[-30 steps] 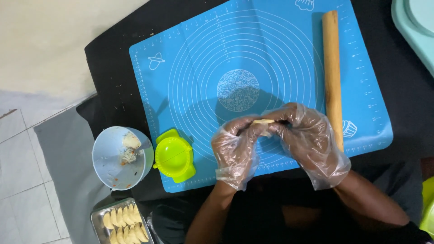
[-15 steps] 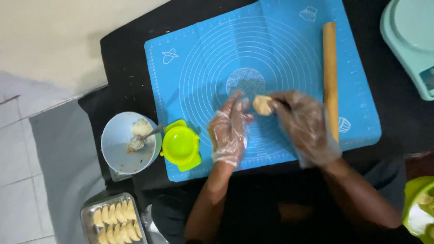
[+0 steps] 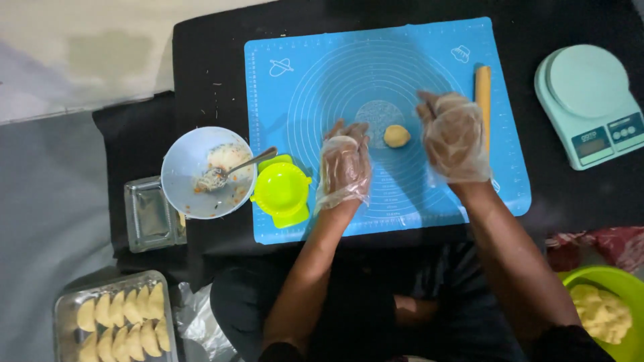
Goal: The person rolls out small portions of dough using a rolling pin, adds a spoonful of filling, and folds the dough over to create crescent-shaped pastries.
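Now left hand [image 3: 343, 167], right hand [image 3: 456, 137] open, flanking dough ball [image 3: 396, 136].

- A low table covered in black cloth [image 3: 201, 60] fills the middle of the view, from 12 o'clock down to the centre.
- At 10 to 11 o'clock, a pale beige floor surface [image 3: 80, 53] shows a darker smudge.
- At 8 to 9 o'clock lies smooth grey flooring [image 3: 47, 221].
- Light is even and soft, with faint shadows.
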